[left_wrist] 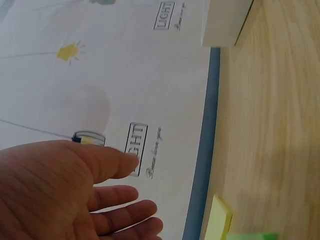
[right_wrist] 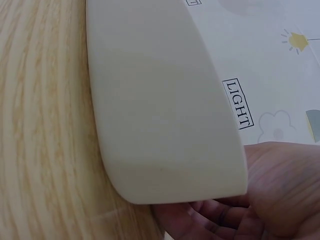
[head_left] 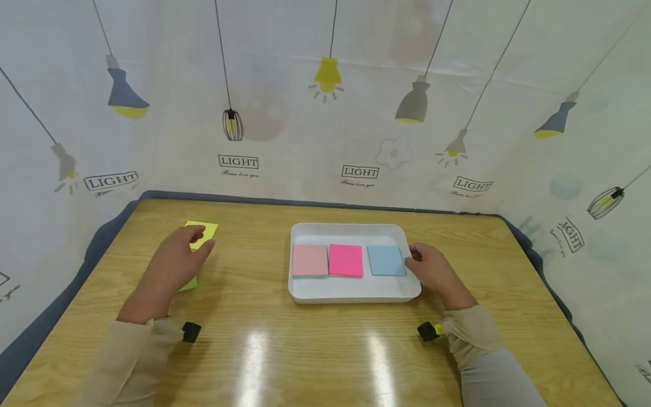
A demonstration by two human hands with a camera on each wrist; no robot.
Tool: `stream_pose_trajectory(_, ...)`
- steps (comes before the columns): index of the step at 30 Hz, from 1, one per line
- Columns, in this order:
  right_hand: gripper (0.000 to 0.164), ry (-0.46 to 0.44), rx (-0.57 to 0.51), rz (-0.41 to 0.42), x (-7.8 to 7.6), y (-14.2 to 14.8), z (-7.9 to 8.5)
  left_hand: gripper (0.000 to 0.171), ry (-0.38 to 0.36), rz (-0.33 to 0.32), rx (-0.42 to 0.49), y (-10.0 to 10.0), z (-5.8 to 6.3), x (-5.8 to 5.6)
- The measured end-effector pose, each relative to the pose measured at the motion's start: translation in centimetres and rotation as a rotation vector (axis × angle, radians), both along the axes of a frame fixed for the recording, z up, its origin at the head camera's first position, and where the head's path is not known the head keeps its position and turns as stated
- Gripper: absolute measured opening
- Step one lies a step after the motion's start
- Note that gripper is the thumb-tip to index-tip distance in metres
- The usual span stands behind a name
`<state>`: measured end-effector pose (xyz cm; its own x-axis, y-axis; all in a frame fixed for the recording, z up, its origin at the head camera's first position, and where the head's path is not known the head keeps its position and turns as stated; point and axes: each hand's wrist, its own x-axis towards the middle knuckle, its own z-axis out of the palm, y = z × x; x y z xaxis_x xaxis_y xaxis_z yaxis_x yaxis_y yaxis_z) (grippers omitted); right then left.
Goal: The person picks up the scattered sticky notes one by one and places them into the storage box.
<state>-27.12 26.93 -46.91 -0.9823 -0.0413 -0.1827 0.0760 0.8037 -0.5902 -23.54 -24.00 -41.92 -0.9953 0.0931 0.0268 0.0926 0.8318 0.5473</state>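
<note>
My left hand (head_left: pixel 178 257) hovers over the left side of the table, thumb and fingers apart, holding nothing. Partly hidden beneath it lie a yellow sticky-note pad (head_left: pixel 207 230) and, nearer me, a green sticky-note pad (head_left: pixel 190 284). A white tray (head_left: pixel 351 291) stands right of the table's middle. In it, a pale pink pad (head_left: pixel 310 261) sits beside a bright pink pad (head_left: pixel 346 260), and a light blue pad (head_left: pixel 386 260) lies to the right. My right hand (head_left: pixel 434 268) grips the tray's right side, its fingers curled at the edge in the right wrist view.
The wooden table (head_left: pixel 315 350) ends at the back against a pale cloth (head_left: pixel 295 113) printed with hanging lamps. A dark blue border (head_left: pixel 285 201) runs along the cloth's foot. Small black devices (head_left: pixel 191 332) are worn at both wrists.
</note>
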Motion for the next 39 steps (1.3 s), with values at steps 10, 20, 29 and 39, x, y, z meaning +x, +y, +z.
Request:
stream_pose_trajectory(10, 0.037, 0.016, -0.007, 0.012, 0.2, 0.0, -0.1, 0.093, -0.188, -0.13, -0.162, -5.0, -1.5, 0.2)
stream_pose_trajectory(20, 0.037, 0.019, -0.007, 0.013, 0.1, 0.1, -0.1, 0.101, -0.333, -0.13, -0.153, -5.5, -1.9, 0.4)
stream_pose_trajectory(29, 0.038, 0.008, -0.024, 0.013, 0.0, 0.0, 0.1, 0.093, -0.322, -0.108, -0.214, -5.4, -2.0, 0.7)
stream_pose_trajectory(39, 0.038, 0.01, -0.024, 0.02, 0.1, 0.0, 0.0, 0.096, -0.304, -0.072, -0.265, -5.3, -2.4, 0.5)
